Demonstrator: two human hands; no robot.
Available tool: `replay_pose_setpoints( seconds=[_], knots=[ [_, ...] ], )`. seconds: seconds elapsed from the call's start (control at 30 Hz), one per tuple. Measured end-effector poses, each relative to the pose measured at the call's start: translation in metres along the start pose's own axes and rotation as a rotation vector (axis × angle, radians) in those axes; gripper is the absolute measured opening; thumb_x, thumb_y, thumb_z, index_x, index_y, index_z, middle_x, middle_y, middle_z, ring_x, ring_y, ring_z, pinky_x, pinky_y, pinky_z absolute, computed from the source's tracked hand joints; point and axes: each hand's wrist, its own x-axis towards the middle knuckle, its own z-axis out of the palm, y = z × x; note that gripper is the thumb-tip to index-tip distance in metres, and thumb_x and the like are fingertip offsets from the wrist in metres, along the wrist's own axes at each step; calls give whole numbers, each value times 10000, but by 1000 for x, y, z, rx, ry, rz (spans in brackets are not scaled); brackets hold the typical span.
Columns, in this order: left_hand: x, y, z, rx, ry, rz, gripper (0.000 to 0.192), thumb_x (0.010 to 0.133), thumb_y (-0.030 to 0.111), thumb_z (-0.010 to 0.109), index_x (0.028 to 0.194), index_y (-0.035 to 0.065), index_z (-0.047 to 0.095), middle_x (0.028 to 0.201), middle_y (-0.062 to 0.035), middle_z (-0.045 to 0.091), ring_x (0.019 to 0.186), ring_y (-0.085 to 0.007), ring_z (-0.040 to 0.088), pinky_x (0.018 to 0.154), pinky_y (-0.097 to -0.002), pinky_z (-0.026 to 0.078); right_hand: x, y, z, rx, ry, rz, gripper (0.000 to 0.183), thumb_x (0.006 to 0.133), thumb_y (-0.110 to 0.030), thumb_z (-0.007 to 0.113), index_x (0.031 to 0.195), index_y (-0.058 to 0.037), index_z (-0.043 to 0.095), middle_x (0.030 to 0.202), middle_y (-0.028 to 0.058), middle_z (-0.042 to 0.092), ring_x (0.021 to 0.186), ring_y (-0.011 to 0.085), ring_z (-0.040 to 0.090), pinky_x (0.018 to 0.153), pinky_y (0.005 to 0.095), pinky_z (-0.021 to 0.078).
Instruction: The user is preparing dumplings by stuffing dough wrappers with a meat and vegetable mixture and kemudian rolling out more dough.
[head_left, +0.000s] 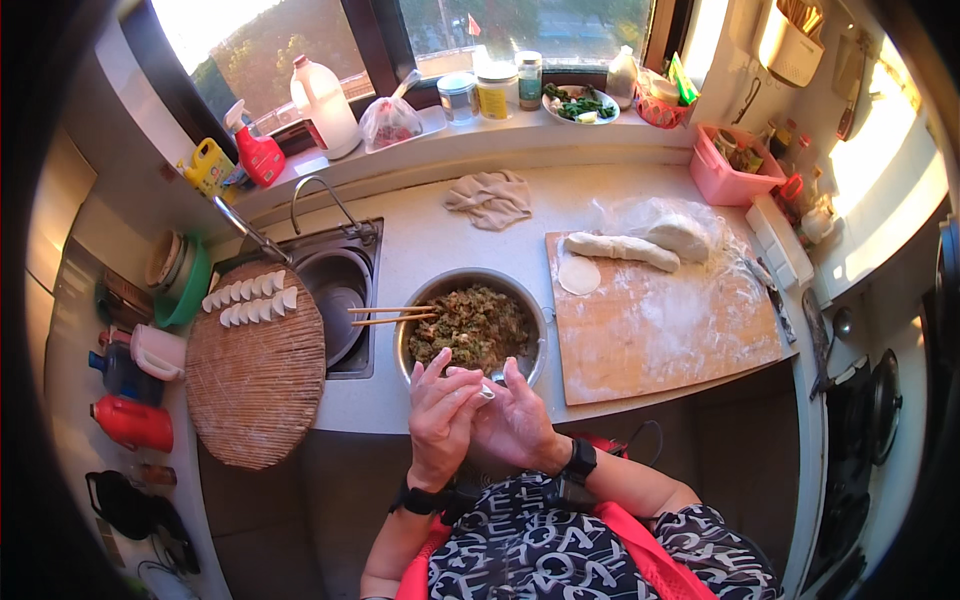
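Observation:
My left hand (441, 409) and my right hand (517, 424) meet at the near rim of a steel bowl (536, 322). Between their fingertips they pinch a dumpling (487, 391), of which only a small white edge shows. The rest of it is hidden behind the fingers. Flour whitens both hands. Chopped green and brown filling (472, 322) fills the bowl, and a pair of wooden chopsticks (390, 315) rests in it, pointing left over the rim. Two rows of finished dumplings (247, 298) lie on a round slatted tray (255, 375) to the left.
On the right, a floured wooden board (622, 337) carries one round wrapper (579, 275), a dough roll (622, 249) and a larger dough lump (682, 234) partly under plastic. The tray overlaps the sink (365, 352). A crumpled cloth (489, 199) lies behind the bowl.

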Motion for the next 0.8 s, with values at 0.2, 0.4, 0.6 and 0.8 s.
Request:
replay_pose_setpoints(
  seconds=[0.2, 0.4, 0.6, 0.8],
  knots=[
    [10, 4, -4, -22, -57, -22, 161, 853, 63, 704, 1010, 65, 738, 1219, -94, 681, 1318, -349, 510, 1139, -502, 288, 1, -3, -3, -114, 43, -35, 751, 1021, -639, 248, 1494, -69, 371, 1315, 57, 589, 1189, 157, 563, 1056, 331, 414],
    [20, -4, -6, -178, -317, -61, 163, 883, 79, 676, 1036, 63, 731, 1240, -80, 682, 1350, -321, 493, 1156, -498, 258, 5, -4, -14, -146, 71, -42, 637, 1059, -559, 220, 1378, -75, 485, 1287, 51, 599, 1169, 145, 570, 1035, 317, 430],
    [21, 3, 2, -59, -216, -14, 148, 872, 33, 652, 991, 68, 734, 1171, -65, 708, 1327, -315, 520, 1162, -494, 248, 3, -10, -12, -139, 74, -20, 602, 1067, -533, 225, 1348, -75, 497, 1275, 54, 599, 1196, 149, 562, 1053, 313, 420],
    [24, -7, 7, -65, -304, 119, 209, 849, 20, 645, 1046, 46, 713, 1196, -80, 693, 1332, -331, 509, 1168, -480, 255, 3, -12, -15, -146, 63, -36, 624, 1062, -545, 222, 1371, -63, 469, 1313, 86, 578, 1250, 184, 542, 1076, 363, 422]
  ],
)
